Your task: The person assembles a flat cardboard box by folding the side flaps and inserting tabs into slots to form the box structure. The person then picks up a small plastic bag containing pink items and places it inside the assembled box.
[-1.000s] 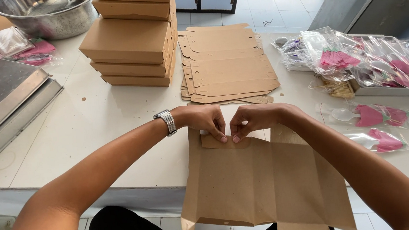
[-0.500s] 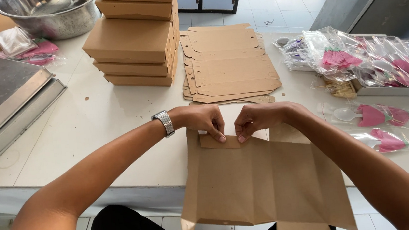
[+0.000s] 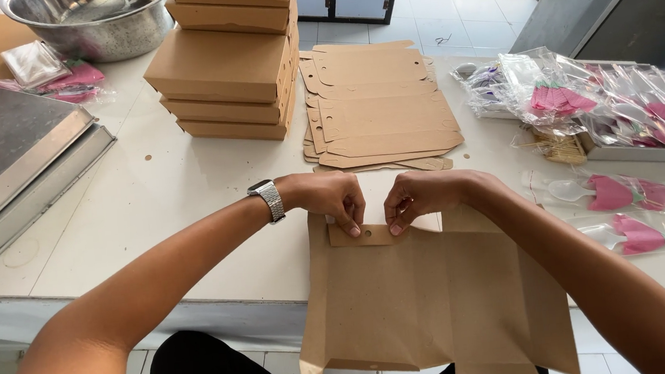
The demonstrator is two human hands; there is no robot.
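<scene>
left hand [image 3: 332, 199] and right hand [image 3: 422, 198], fingers narrowly pinched on the flat cardboard box blank's [image 3: 431, 307] top flap

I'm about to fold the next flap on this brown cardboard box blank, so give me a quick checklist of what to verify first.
1. Left hand fingers pressing the small punched tab of the flat brown cardboard box blank: ok.
2. Right hand fingers pinching the same tab's other end: ok.
3. Blank fully supported: not ok, its near half hangs over the edge of the white table.
4. Room beyond the tab, before the stack of flat brown blanks: ok.
5. Stack of folded brown boxes standing clear of both hands: ok.
6. Tab crease sharp: cannot tell, fingers cover it.
</scene>
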